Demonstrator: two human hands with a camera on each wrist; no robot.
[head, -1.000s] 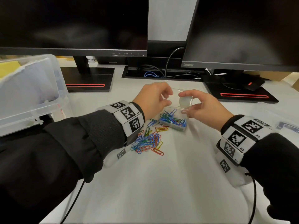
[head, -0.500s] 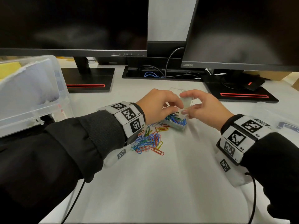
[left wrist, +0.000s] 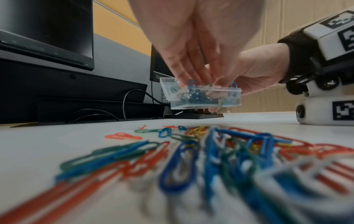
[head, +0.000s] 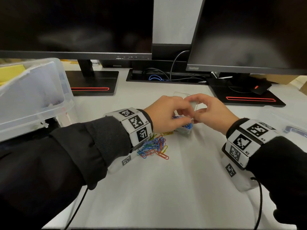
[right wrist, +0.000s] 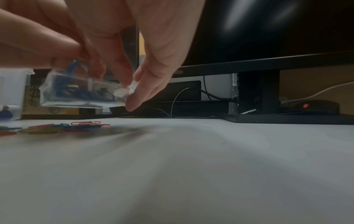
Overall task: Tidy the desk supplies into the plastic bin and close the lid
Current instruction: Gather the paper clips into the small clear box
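A small clear paper clip box (head: pixel 185 128) with coloured clips inside is held just above the white desk between both hands. My left hand (head: pixel 180 116) reaches over it from the left, fingers curled onto its top edge and the clips (left wrist: pixel 193 84). My right hand (head: pixel 200 113) pinches the box's right end and its clear hinged lid (head: pixel 194 103), with one finger under the box (right wrist: pixel 132 104). A heap of loose coloured paper clips (head: pixel 154 146) lies on the desk under my left wrist. The big clear plastic bin (head: pixel 49 103) stands open at the left.
Two dark monitors stand on black bases (head: pixel 93 83) at the back, with a cable tray (head: pixel 166 77) between them. A black mouse (head: pixel 259 87) sits on the right base. A clear lid with a blue part (head: pixel 294 130) lies at the far right.
My left hand has moved right onto the box and met the right hand. The lid has tipped down toward the box, which is now hidden mostly under the fingers.
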